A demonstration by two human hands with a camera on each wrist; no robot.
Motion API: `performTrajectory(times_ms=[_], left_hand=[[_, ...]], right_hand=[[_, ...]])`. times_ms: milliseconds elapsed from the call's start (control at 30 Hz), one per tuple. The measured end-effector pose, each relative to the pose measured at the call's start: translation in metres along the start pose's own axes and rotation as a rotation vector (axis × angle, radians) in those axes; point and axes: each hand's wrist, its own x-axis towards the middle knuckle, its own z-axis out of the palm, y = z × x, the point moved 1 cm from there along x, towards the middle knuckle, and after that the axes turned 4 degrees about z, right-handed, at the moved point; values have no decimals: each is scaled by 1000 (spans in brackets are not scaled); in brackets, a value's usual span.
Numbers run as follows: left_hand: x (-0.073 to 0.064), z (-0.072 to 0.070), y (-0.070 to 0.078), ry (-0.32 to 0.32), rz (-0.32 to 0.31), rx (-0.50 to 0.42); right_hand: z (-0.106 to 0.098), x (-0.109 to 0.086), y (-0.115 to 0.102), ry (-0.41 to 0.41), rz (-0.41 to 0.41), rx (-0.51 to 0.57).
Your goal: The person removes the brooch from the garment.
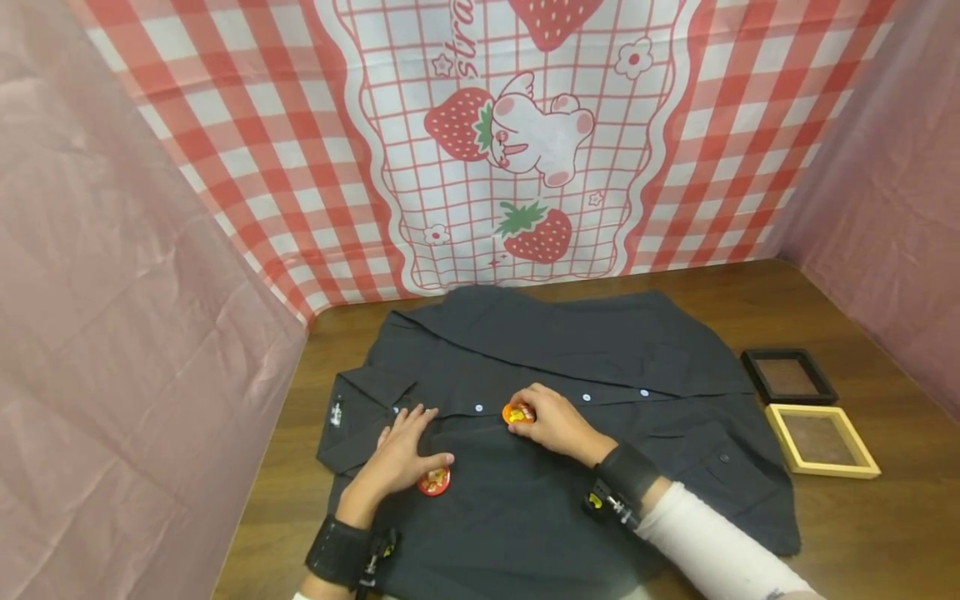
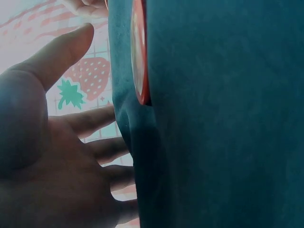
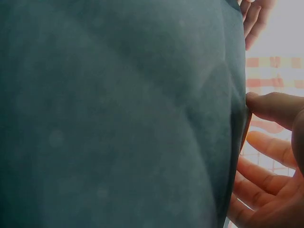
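Note:
A dark grey button-up shirt (image 1: pixel 525 500) lies spread on the wooden table, its collar (image 1: pixel 367 417) toward the left. My right hand (image 1: pixel 558 421) pinches an orange round badge (image 1: pixel 517 414) between thumb and fingers, against the shirt by the row of white buttons. In the right wrist view the badge (image 3: pixel 245 130) shows edge-on beneath the thumb. With fingers extended, my left hand (image 1: pixel 401 458) rests on the shirt beside the collar. A red round badge (image 1: pixel 434 481) lies flat on the cloth, partly under the left thumb in the head view; the left wrist view shows this badge (image 2: pixel 140 52) from its side.
To the right of the shirt are a black frame (image 1: pixel 789 376) and a pale wooden frame (image 1: pixel 823 441), side by side on the table (image 1: pixel 885 358). A strawberry-print checked cloth (image 1: pixel 525 167) hangs behind, with pink curtains (image 1: pixel 135 292) at both sides.

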Motion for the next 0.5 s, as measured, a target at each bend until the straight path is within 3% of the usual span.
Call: performTrajectory(times_ms=[500], left_hand=[[-7,-1,4,-54,-3,-1]], right_hand=[[-13,-4,9,9,7,-15]])
